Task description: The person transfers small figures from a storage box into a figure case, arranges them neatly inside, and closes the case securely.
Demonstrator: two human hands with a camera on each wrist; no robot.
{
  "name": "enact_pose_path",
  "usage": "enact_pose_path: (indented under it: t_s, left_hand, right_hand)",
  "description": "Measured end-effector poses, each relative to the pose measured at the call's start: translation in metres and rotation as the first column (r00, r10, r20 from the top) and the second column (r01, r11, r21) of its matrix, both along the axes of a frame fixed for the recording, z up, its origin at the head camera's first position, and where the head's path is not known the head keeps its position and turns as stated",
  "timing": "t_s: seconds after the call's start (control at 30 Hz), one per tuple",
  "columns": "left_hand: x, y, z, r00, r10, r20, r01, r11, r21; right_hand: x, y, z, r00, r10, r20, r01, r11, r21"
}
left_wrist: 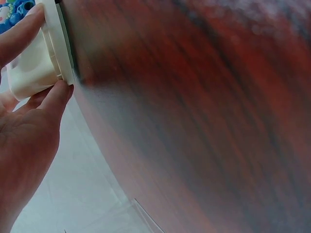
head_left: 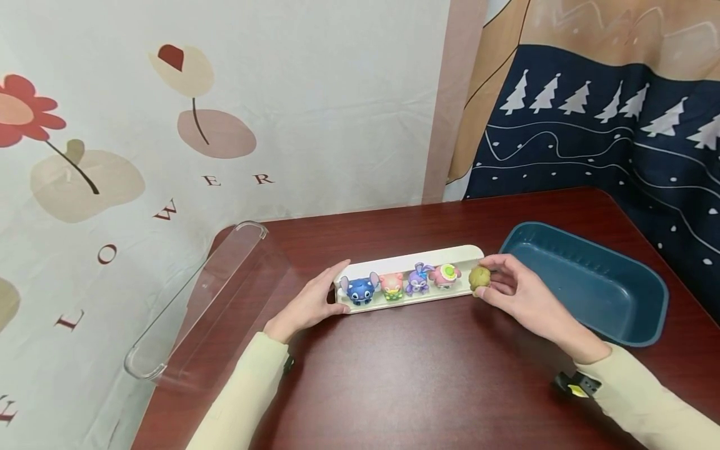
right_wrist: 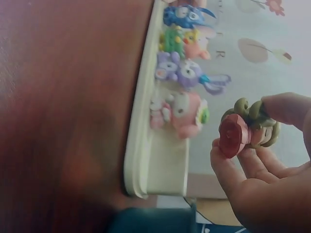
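My left hand (head_left: 309,303) holds the left end of a narrow cream tray (head_left: 394,263), thumb and fingers on opposite sides of it. Standing in a row in the tray are a blue big-eared figurine (head_left: 360,291), a pink and green one (head_left: 392,287), a purple rabbit-eared one (head_left: 418,281) and a pink one with a green-and-white spot (head_left: 445,274). Just beyond the row, at the tray's right end, my right hand (head_left: 529,297) pinches a figurine (right_wrist: 234,133) with olive-green curled hair. Its hollow-looking pink base faces the right wrist camera.
A dark teal bin (head_left: 585,284) stands on the right of the brown table (head_left: 405,369). On the left is a clear plastic cover (head_left: 208,312), reaching to the table's left edge. Printed cloths (head_left: 349,112) hang behind the table.
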State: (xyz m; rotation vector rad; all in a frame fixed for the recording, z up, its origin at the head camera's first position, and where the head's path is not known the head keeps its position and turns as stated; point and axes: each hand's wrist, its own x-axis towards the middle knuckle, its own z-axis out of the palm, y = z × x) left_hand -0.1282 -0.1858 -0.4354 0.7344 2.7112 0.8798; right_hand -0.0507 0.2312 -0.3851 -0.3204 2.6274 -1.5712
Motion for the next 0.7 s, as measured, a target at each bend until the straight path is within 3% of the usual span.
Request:
enact_pose_path:
  t_s: [0.3, 0.5, 0.7]
  left_hand:
    - [0.0, 0.0, -0.001, 1.0, 0.001, 0.005, -0.001, 1.0, -0.003]
    - [0.0, 0.0, -0.001, 1.0, 0.0, 0.004, 0.0, 1.0, 0.001]
    - [0.0, 0.001, 0.001, 1.0, -0.003, 0.009, 0.003, 1.0, 0.002]
  right_hand:
    - [0.001, -0.009, -0.014, 1.0, 0.018, 0.015, -0.019, 0.999, 0.035]
    - [-0.001, -0.007, -0.018, 0.999, -0.018, 0.033, 0.016, 0.999, 0.051]
    - [-0.006, -0.002, -0.021, 0.999, -0.053, -0.006, 0.053, 0.993, 0.11]
